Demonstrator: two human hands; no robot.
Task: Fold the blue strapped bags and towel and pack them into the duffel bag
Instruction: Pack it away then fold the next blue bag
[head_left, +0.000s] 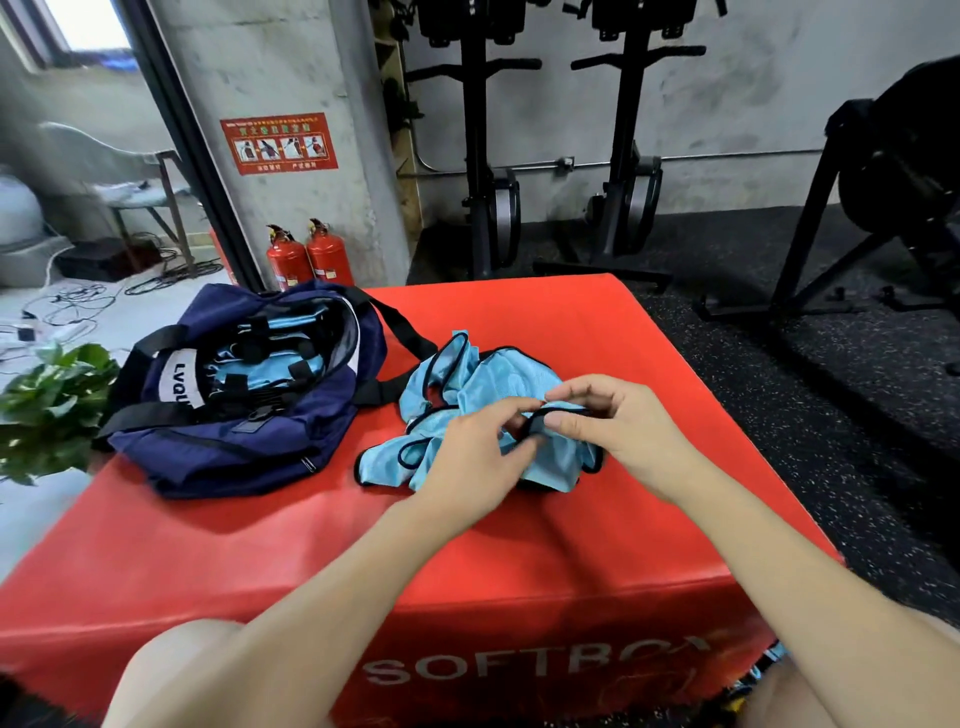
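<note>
Both hands, left hand (475, 441) and right hand (618, 426), pinched the crumpled blue bag's (467, 384) black strap (550, 415) at frame centre; duffel bag (244, 384) lay open left of it, nearer the left hand.

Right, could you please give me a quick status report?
Both hands, left and right, pinching black strap on crumpled blue bag. Duffel bag open, some blue items inside. Nothing in the way.

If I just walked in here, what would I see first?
Probably the big red box in the middle, with two hands, left and right, pinching a crumpled light blue bag on top of it. Left of that sits an open navy duffel bag, already holding blue things.
</note>
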